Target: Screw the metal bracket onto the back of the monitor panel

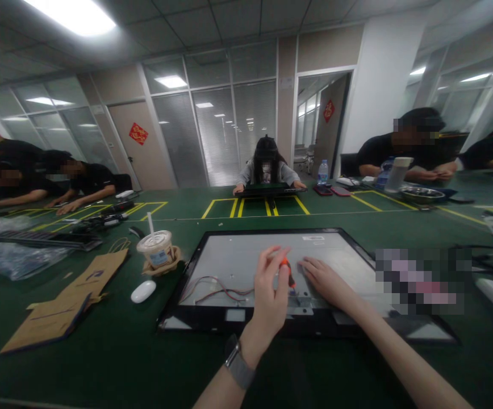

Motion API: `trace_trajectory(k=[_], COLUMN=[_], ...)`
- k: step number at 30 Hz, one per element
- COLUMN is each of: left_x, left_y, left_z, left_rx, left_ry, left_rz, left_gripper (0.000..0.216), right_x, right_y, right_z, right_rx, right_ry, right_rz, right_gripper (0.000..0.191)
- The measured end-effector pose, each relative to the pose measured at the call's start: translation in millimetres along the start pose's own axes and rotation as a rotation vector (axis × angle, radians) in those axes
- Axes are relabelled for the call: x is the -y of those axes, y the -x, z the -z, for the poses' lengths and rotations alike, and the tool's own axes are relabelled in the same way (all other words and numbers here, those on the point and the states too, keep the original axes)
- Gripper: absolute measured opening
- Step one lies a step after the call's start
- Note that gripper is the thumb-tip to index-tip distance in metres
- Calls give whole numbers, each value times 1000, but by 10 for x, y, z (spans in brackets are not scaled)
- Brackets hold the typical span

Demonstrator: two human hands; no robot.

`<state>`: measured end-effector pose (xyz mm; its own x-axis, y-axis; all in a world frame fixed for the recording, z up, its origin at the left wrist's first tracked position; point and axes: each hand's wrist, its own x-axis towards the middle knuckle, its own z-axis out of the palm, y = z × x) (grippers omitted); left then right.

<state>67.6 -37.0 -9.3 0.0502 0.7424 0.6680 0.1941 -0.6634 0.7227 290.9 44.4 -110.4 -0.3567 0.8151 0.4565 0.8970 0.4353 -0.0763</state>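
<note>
A large flat display panel (229, 255) lies back side up on the green table, its grey metal back framed by a black border. My left hand (271, 292), with a watch on the wrist, curls its fingers round the handle of an orange-and-black screwdriver (289, 274). The screwdriver stands tilted, and its lower end is at a small metal bracket (301, 301) near the panel's front edge. Just to the right, my right hand (325, 279) rests flat on the panel with its fingers stretched out. Thin red and black wires (218, 289) run across the panel on the left.
Left of the panel are a lidded drink cup (158, 253) with a straw, a white computer mouse (143, 291) and a brown paper bag (70, 295). A co-worker (267, 165) sits opposite holding a dark panel. Others sit at both sides. A water bottle (323, 172) stands farther back.
</note>
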Motion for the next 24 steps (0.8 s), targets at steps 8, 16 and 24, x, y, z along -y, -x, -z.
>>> trace_trajectory(k=[8, 16, 24], left_x=[3, -36, -66], left_y=[-42, -43, -40], left_z=[15, 22, 22], left_rx=[29, 62, 34], left_ry=[42, 97, 55], left_rz=[5, 19, 14], left_gripper=[26, 35, 32], right_x=[-29, -22, -30], right_y=[-2, -1, 1], right_z=[-13, 32, 15], right_rx=[-6, 10, -12], right_ry=[-9, -33, -24], right_rz=[9, 10, 17], right_gripper=[39, 39, 38])
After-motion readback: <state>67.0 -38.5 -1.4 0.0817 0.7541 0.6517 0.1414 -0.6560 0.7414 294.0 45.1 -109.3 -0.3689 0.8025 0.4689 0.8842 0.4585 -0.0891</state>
